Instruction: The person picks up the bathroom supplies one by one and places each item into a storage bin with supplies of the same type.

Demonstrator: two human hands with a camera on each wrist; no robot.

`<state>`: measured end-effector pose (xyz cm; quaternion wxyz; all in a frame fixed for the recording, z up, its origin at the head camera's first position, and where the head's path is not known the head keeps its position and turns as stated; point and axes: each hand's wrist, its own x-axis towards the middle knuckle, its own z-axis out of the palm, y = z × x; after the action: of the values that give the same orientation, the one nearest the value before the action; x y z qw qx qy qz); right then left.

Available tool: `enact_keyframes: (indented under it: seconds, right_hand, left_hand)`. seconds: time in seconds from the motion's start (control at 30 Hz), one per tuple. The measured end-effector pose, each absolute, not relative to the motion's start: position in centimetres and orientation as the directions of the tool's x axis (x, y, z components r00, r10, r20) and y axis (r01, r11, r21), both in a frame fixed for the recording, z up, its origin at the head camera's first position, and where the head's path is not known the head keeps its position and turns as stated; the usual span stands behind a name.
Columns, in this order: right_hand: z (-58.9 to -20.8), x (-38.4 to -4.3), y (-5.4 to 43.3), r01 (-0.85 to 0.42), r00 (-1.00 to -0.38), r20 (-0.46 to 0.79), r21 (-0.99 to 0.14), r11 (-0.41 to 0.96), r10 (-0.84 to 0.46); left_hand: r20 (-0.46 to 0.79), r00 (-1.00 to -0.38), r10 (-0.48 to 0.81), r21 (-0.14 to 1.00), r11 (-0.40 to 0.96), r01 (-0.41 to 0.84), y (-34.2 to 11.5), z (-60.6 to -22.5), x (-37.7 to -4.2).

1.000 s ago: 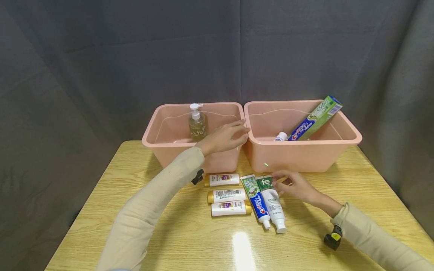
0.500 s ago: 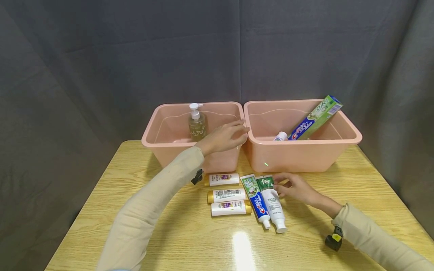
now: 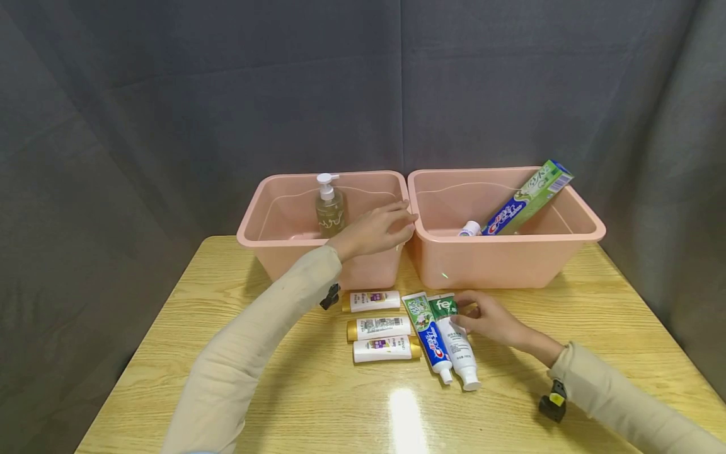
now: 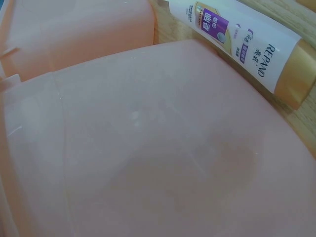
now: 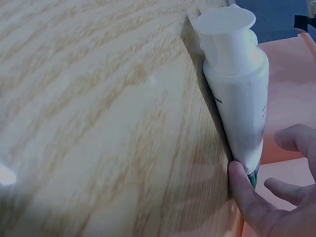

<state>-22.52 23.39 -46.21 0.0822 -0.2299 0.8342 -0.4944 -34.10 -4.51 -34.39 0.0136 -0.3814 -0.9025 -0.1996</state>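
In the head view my left hand rests over the inner rim of the left pink bin, fingers loosely bent by the right bin, holding nothing. The left wrist view shows that bin's wall, with the hand out of sight. My right hand is at the green-and-white toothpaste tube, its thumb at the tube's edge. In the right wrist view the thumb touches the tube while the other fingers stand apart from it. A blue-and-green toothpaste tube lies alongside.
Several white tubes with gold caps lie left of the toothpaste. A pump bottle stands in the left bin. The right pink bin holds a toothpaste box leaning on its rim and a white-capped item. A dark curtain hangs behind.
My right hand has shifted slightly, and its thumb now overlaps the green-and-white tube's edge more. The left hand, the tubes and the bins stay in place.
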Motion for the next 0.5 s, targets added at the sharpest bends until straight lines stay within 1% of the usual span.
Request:
enact_keyframes:
  seconds: [0.23, 0.5]
  right_hand:
    - [-46.02, -22.53, 22.88, -0.348, -0.876, 0.108, -0.816, 0.461, -0.470]
    - [-46.35, -22.60, 22.44, -0.381, -0.889, 0.129, -0.741, 0.553, -0.439]
  left_hand:
    - [0.180, -0.705, 0.686, 0.352, 0.624, 0.697, -4.41, -34.42, -34.07]
    - [0.179, -0.704, 0.687, 0.357, 0.622, 0.697, -4.47, -34.28, -33.90]
